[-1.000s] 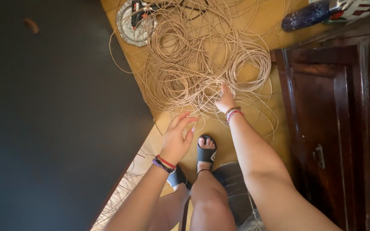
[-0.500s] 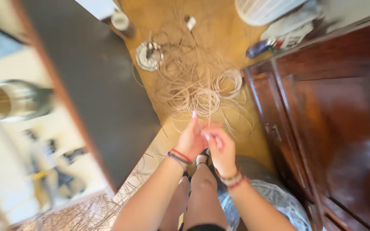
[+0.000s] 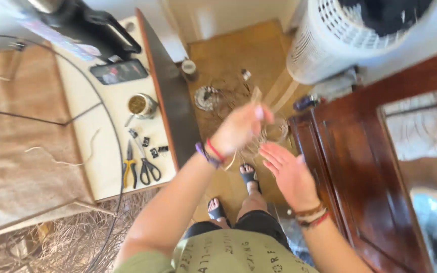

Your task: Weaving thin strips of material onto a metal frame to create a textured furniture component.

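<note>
The left hand (image 3: 238, 129) is pinching a pale cord (image 3: 255, 96), which is running down to the coiled heap (image 3: 259, 139) on the floor at twelve o'clock. The right hand (image 3: 290, 172) is hovering open-palmed at four o'clock from it. Scissors (image 3: 146, 164) and pliers (image 3: 128, 169) are lying on the table (image 3: 102, 146) at nine o'clock.

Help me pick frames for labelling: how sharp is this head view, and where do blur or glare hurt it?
Head view: the left hand and the pale strands it grips are motion-smeared; the open right hand is soft too; the scissors and pliers on the white table read fairly clearly; sunlight glares off the wooden cabinet; the white basket bows near the edge.
</note>
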